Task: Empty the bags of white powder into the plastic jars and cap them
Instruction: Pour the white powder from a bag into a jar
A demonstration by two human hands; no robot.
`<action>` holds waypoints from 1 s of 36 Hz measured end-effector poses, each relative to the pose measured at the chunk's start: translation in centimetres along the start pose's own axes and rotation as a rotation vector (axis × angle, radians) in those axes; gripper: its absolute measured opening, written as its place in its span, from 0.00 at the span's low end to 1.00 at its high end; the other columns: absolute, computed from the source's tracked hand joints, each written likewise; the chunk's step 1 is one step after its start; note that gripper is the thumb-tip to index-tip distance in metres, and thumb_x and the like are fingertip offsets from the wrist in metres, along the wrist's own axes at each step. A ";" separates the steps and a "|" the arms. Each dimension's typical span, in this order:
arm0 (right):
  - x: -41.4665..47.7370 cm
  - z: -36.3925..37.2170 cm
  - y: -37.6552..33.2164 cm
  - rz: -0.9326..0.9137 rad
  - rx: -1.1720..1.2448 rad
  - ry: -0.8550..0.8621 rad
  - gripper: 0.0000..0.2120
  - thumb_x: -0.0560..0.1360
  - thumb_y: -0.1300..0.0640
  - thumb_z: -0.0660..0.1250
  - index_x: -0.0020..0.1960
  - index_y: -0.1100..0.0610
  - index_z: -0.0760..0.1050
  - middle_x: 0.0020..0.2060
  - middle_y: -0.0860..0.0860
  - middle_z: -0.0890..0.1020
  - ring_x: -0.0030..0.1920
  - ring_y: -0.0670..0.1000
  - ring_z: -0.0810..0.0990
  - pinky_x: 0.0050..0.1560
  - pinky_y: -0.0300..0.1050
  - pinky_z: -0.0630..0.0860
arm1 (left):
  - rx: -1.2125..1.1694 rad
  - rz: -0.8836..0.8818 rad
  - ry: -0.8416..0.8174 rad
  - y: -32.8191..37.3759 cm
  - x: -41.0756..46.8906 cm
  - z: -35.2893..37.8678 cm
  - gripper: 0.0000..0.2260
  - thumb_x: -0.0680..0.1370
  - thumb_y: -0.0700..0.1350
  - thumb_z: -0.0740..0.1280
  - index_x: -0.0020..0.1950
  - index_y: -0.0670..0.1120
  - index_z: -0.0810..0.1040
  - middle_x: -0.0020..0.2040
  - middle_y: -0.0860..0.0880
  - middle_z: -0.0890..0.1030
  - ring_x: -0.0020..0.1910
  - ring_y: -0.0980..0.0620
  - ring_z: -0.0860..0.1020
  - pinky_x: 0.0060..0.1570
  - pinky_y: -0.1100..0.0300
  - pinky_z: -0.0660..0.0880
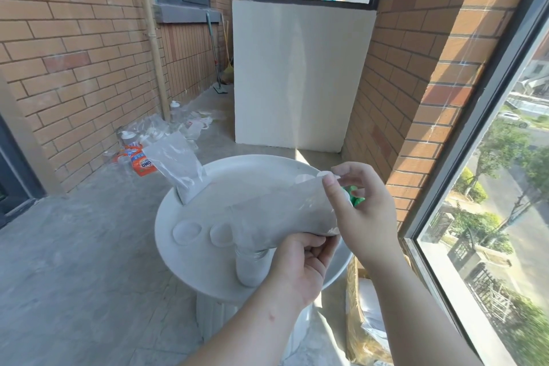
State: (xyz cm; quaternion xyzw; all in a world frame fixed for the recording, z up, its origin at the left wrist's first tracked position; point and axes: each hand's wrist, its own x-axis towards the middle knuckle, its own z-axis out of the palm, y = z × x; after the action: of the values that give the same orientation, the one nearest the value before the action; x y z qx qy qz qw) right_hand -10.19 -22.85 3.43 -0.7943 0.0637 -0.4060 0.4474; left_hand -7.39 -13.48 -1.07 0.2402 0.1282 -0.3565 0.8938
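A clear bag of white powder (276, 214) is tilted with its mouth down into a clear plastic jar (251, 266) standing at the front of the round white table (237, 175). The jar holds white powder. My left hand (300, 267) grips the bag's lower edge beside the jar. My right hand (359, 205) pinches the bag's raised upper end. A second bag of powder (178, 166) stands in another jar at the table's back left. Two clear lids (187, 232) lie flat left of the jar.
A green object (355, 197) shows behind my right hand. Orange detergent packets and empty plastic bags (142, 162) litter the floor by the left brick wall. A woven sack (365, 315) sits under the table on the right, beside the window frame.
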 end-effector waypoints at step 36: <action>0.2 0.9 1.4 -0.168 -0.202 -0.035 0.11 0.80 0.52 0.64 0.44 0.55 0.80 0.39 0.46 0.81 0.44 0.44 0.78 0.42 0.33 0.68 | -0.013 0.016 0.043 0.5 0.1 -0.3 0.15 0.73 0.24 0.57 0.50 0.32 0.81 0.45 0.38 0.84 0.38 0.45 0.85 0.37 0.58 0.82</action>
State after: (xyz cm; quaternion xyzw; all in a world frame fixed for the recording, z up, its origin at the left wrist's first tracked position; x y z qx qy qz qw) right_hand -9.06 -23.20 2.25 -0.8448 0.0296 -0.4195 0.3308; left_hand -7.03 -13.06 -1.24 0.2430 0.1477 -0.3433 0.8951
